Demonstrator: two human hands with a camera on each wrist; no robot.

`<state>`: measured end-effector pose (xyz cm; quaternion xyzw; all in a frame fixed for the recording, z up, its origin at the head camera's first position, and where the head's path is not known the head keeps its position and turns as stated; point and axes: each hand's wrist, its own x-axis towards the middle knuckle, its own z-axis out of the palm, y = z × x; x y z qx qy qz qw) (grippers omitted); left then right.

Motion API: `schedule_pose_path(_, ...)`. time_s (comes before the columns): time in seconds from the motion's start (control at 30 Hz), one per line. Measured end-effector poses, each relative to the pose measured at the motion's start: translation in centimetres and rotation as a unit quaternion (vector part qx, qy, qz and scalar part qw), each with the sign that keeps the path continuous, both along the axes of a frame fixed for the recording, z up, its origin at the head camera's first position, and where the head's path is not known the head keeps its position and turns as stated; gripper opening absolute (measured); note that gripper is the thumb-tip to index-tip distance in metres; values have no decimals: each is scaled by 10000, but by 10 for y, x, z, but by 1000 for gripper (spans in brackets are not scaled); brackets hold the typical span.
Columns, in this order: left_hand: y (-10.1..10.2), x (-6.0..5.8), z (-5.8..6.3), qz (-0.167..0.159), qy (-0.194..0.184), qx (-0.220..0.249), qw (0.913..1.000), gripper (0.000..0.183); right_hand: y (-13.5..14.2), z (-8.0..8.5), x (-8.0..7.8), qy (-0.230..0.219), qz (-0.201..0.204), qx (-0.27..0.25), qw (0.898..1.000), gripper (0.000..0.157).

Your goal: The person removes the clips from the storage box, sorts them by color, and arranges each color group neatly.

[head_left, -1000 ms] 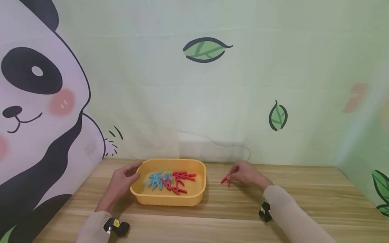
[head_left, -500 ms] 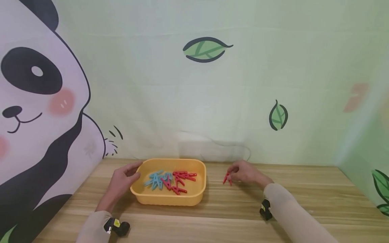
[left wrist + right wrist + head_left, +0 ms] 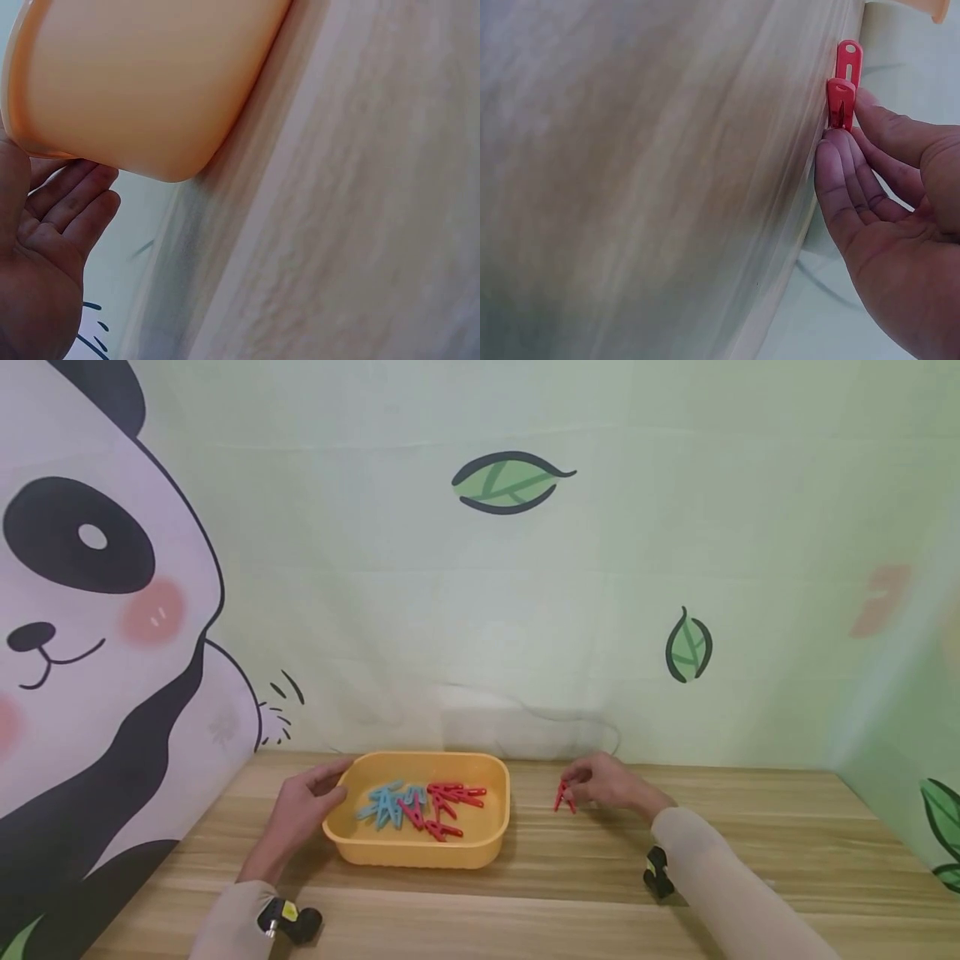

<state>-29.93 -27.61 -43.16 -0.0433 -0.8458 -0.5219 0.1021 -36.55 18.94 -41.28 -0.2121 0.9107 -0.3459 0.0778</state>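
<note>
A yellow plastic basin (image 3: pixel 420 855) stands on the wooden table, holding several light blue clothespins (image 3: pixel 386 805) and several red clothespins (image 3: pixel 442 810). My left hand (image 3: pixel 302 806) rests against its left end, thumb and fingers spread at the rim; in the left wrist view the relaxed fingers (image 3: pixel 79 202) touch the outside wall. Right of the basin, my right hand (image 3: pixel 606 782) pinches a red clothespin (image 3: pixel 564 797) between thumb and fingertips. Its two legs point down in the head view, close to the tabletop. Whether they touch the wood I cannot tell.
The light wooden table (image 3: pixel 525 927) runs back to a pale green cloth backdrop (image 3: pixel 525 610) printed with leaves and a panda. A thin cable shows faintly behind the cloth. Each forearm carries a small black wrist camera (image 3: pixel 288 920).
My right hand has shifted slightly right and turned the pinched red clothespin from slanted to nearly upright. The left hand and the basin have stayed put.
</note>
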Motion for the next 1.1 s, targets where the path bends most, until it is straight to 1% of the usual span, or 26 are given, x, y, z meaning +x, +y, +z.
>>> schedule_pose_path(0.17, 0, 1, -1, -45, 97, 82, 9999, 46, 0, 2, 1, -21, 31, -72, 10000, 24)
schedule_pose_path(0.27, 0, 1, -1, -51, 107, 87, 9999, 46, 0, 6, 2, 131, -2, -80, 9999, 25)
schedule_pose_path(0.4, 0, 1, -1, -25, 80, 45, 10000, 46, -5, 14, 3, 501, 20, -119, 9987, 25)
schedule_pose_path(0.53, 0, 0, -1, -26, 76, 15, 10000, 46, -18, 27, 6, 677, 161, -263, 9972, 27)
schedule_pose_path(0.77, -1, 1, -2, -57, 81, 40, 9999, 46, -47, 52, 19, 905, 517, -506, 9933, 25)
schedule_pose_path(0.9, -1, 1, -2, -47, 58, 59, 10000, 46, -60, 61, 25, 846, 621, -533, 9930, 25)
schedule_pose_path(1.0, -1, 0, -1, -54, 39, 51, 10000, 46, -67, 64, 29, 705, 617, -557, 9940, 26)
schedule_pose_path(1.1, -2, 0, -1, -59, 9, 33, 10000, 47, -73, 65, 31, 660, 670, -614, 9937, 26)
